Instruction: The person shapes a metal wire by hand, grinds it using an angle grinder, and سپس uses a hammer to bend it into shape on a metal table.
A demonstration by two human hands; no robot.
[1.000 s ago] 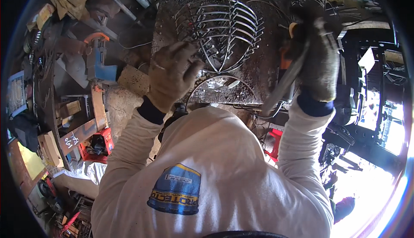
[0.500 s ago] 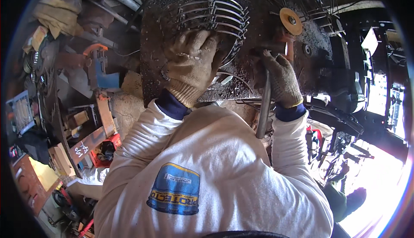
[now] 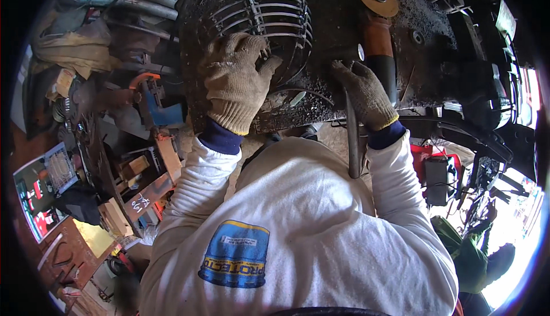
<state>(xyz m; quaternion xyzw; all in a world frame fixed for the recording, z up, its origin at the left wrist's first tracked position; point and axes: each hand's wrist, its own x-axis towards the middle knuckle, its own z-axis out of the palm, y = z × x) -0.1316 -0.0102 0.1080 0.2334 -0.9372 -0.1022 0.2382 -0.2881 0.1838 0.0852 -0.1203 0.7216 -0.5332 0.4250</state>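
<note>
A curved cage of welded metal rods (image 3: 278, 15) rests on the dark workbench (image 3: 326, 24). My left hand (image 3: 238, 78), in a tan knit glove, is closed on the cage's near left edge; the curled fingers hide the exact grip. To the right, my right hand (image 3: 366, 89), gloved alike, is wrapped around a hammer (image 3: 353, 138) close to its head. Its pipe-like handle points back toward my body, while the dark head with a shiny round face lies just beyond my fingers. Between the hands, the hammer and cage are apart.
An angle grinder (image 3: 379, 41) with a yellow disc lies right of the hammer. Nearby are a metal ring (image 3: 417, 37), a thin bent rod (image 3: 312, 92) and dark grit. At left stand a blue-and-orange clamp (image 3: 157, 101) and cluttered shelves. Someone's green-clothed leg (image 3: 470, 250) shows at lower right.
The whole view has shifted, bringing the bench's right side and the grinder more into sight. The hammer head's round face now shows. Both hands keep their holds.
</note>
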